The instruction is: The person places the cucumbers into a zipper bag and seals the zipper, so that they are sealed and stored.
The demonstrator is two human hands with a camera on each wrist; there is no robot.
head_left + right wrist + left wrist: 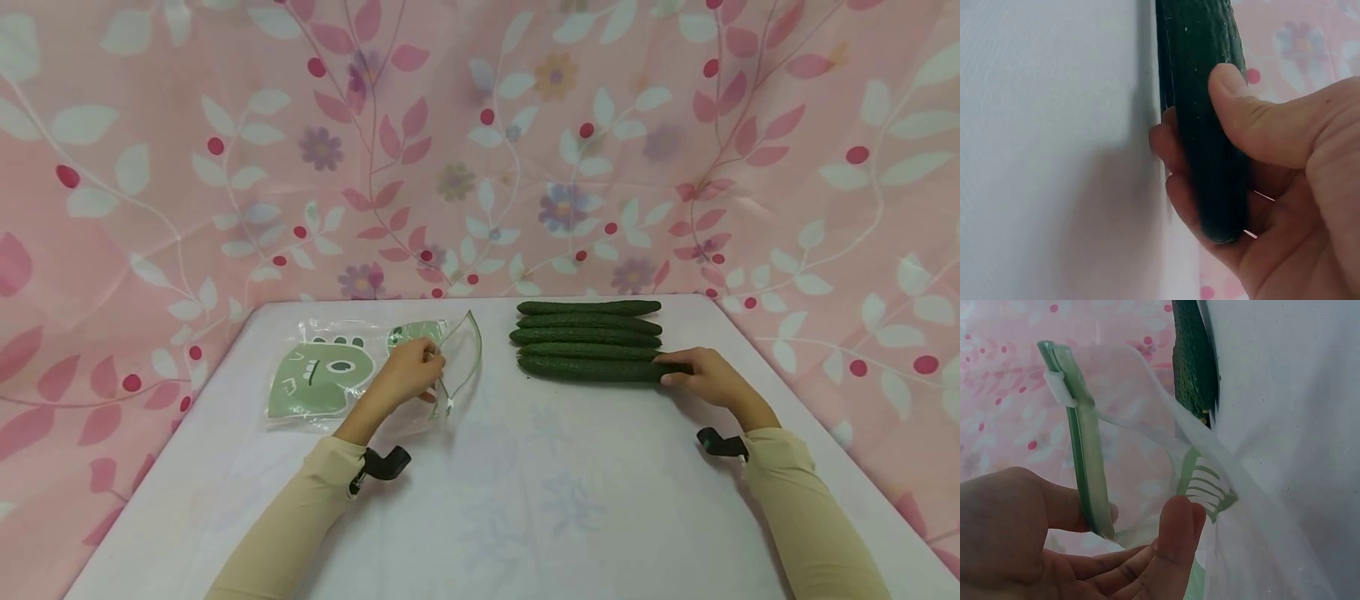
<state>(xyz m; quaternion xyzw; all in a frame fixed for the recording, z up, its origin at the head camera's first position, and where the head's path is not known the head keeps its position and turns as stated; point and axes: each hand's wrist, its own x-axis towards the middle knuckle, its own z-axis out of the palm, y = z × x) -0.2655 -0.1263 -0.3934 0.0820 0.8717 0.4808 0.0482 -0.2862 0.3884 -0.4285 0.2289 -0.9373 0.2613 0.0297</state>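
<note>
Before you, the clear zip bag [322,379], printed with a green dinosaur, lay mostly flat, its green-edged mouth raised and gaping. You gripped the right end of the nearest cucumber [592,369], dark green, bumpy, stretched crosswise.

At the left hand [408,372], a clear zip bag [341,385] is showing a sage-green dinosaur print edged in white; its zip strip [1089,453] is showing green, its slider [1060,389] white. Cucumbers [588,337] at the right hand [708,377] are showing dark green. Behind the hands, sleeves [292,517] are showing beige and wrist cameras [387,463] black. Beneath both hands, a white tablecloth [637,517] is bearing faint grey-blue motifs; beyond, a pink curtain [465,142] is displaying white and rose leaves, crimson dots and mauve flowers.
</note>
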